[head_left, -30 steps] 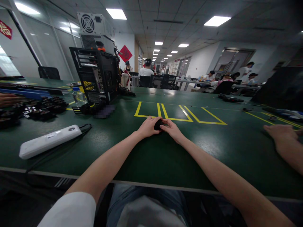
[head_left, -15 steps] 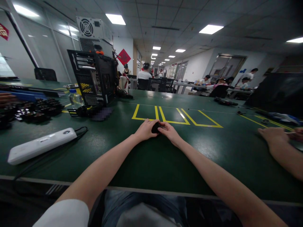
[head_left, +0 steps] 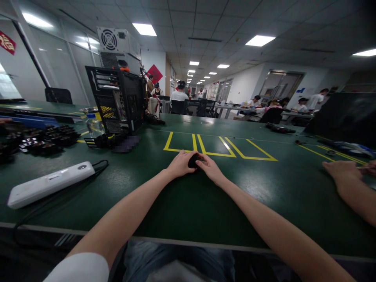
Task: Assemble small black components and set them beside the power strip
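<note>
A small dark, rounded object (head_left: 193, 161) is held between my two hands, just in front of the yellow tape boxes on the green table (head_left: 176, 203). Its kind is too dark and too covered to make out. My left hand (head_left: 181, 163) wraps round it from the left, fingers over its far side and thumb at its near side. From the right, my right hand (head_left: 209, 167) grips its edge with thumb and fingertips pressed on it. Both hands are close to the table top; whether the object touches the table is hidden.
A white power strip (head_left: 53, 183) with a black cable lies at left. Behind it are black metallic parts (head_left: 44, 139), a clear bottle (head_left: 94, 126) and an open computer case (head_left: 117, 100). Yellow tape (head_left: 199, 143) marks the table. Another person's hand (head_left: 342, 172) is at the right.
The view has tilted up slightly, so the scene sits a little lower. Both my hands keep hold of the dark object, with hardly any shift of the fingers.
</note>
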The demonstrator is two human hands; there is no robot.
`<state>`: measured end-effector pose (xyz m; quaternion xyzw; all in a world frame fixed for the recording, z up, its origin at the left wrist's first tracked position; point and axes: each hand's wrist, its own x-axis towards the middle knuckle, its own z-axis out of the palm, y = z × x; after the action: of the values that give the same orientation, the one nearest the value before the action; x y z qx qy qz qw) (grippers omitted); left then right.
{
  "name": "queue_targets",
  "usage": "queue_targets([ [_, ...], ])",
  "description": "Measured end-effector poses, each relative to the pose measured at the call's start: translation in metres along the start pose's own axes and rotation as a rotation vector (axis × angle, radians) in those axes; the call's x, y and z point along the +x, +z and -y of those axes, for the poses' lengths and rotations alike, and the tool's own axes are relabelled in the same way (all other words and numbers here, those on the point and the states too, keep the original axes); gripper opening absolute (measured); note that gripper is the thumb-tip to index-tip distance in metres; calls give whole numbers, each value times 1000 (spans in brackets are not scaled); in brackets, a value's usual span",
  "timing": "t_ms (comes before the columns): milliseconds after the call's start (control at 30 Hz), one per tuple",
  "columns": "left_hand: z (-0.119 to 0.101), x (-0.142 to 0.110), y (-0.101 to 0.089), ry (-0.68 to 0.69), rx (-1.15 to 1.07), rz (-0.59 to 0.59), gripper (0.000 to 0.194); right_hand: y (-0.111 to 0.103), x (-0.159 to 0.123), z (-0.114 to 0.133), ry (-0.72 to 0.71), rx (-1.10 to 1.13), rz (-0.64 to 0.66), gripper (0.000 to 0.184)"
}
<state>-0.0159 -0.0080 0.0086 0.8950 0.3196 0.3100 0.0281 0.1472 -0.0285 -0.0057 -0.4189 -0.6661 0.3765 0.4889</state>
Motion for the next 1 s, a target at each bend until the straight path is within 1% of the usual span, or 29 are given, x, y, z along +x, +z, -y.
queue_targets([
  [67,0,0,0,-2,5,-2,63,0,-1,0,10,6,12,29],
  [200,0,0,2,0,19,-16,62,1,-3,-2,-34,58,-8,24],
  [300,1,1,3,7,32,-20,61,1,-2,-6,-11,74,-22,22],
  [400,2,1,4,15,35,-25,62,-1,1,-9,9,89,-36,27],
  [500,2,1,4,10,23,-22,63,-3,2,-9,51,77,-13,33],
  [567,2,1,3,8,13,-15,63,-3,2,-8,56,71,14,31],
  [667,2,0,3,9,11,-15,63,-3,0,-6,13,111,31,30],
  [833,2,1,3,5,19,-13,64,-1,-2,-5,-13,86,-20,23],
  [933,1,1,3,-2,19,-10,64,-1,-1,-6,19,76,-29,28],
  [1000,1,1,3,-3,13,-5,64,-2,0,-6,55,72,-10,33],
])
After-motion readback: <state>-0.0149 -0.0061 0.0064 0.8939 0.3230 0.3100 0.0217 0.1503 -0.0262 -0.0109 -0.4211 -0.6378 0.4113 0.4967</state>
